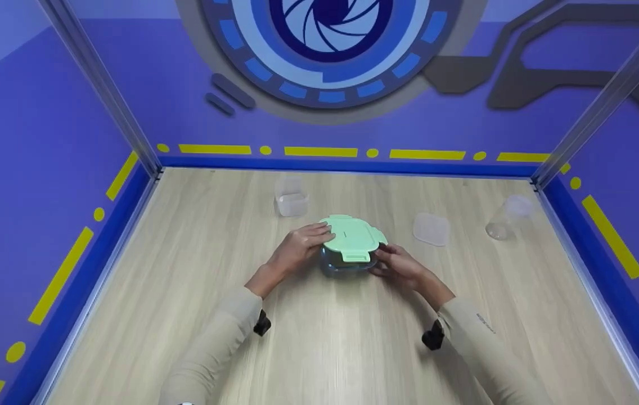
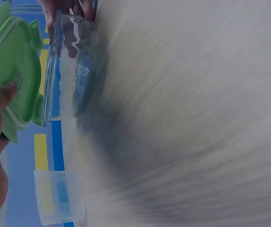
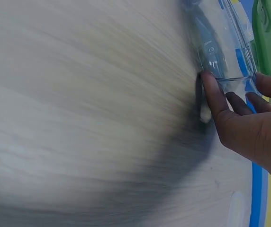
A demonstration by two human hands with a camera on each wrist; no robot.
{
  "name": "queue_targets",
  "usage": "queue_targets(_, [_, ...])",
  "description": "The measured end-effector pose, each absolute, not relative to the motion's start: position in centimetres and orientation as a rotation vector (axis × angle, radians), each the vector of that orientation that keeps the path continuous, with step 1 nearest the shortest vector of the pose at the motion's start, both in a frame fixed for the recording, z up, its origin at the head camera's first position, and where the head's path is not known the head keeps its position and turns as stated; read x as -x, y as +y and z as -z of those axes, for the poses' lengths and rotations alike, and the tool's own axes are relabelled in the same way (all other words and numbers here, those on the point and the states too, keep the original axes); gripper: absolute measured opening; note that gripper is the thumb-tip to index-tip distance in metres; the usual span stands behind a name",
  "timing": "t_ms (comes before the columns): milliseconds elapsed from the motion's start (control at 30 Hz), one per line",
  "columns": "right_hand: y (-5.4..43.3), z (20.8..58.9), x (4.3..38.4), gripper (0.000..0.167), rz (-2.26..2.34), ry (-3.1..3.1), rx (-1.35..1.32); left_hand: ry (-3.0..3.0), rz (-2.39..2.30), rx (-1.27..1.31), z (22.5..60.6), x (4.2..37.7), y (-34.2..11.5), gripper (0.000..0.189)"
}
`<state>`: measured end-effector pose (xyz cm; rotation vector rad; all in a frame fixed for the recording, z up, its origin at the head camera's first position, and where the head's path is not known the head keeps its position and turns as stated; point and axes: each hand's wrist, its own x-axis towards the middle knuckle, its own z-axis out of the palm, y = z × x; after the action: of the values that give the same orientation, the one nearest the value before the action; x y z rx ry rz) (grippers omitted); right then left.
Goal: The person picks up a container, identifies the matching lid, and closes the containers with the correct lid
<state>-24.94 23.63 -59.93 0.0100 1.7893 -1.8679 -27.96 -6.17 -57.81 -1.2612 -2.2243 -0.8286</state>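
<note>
My left hand (image 1: 296, 247) pinches a light green snap-on lid (image 1: 351, 235), with the thumb on its underside in the left wrist view. The lid's side flaps stick outward. Just below it, a clear glass food container (image 2: 81, 71) stands on the table, and a gap shows between lid and rim. At the container's right side, my right hand (image 3: 249, 123) grips the glass, thumb by the rim and fingers low on the wall. From the head view, the lid covers most of the container.
A clear plastic tub (image 1: 292, 203) stands behind on the left. To the right lie a flat translucent lid (image 1: 431, 229) and a clear cup or jar (image 1: 508, 218). Blue panels (image 1: 353, 138) wall the table at the back and both sides.
</note>
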Motion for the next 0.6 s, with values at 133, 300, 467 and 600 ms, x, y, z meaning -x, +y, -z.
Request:
queue_targets(133, [23.68, 60.18, 24.78, 0.052, 1.89, 1.763, -0.034, -2.245, 0.827, 1.281, 58.13, 27.86, -6.07, 0.025])
queue_targets(300, [23.99, 60.31, 24.72, 0.055, 1.927, 1.689, -0.048, -2.341, 0.796, 1.297, 58.21, 27.52, -6.12, 0.026])
queue_targets(467, [24.25, 60.43, 24.69, 0.062, 1.982, 1.607, -0.004, -2.471, 0.767, 1.309, 57.92, 27.26, -6.23, 0.029])
queue_targets(600, [24.29, 60.48, 24.61, 0.067, 1.999, 1.586, 0.023, -2.598, 0.791, 1.322, 57.37, 27.27, -6.28, 0.032])
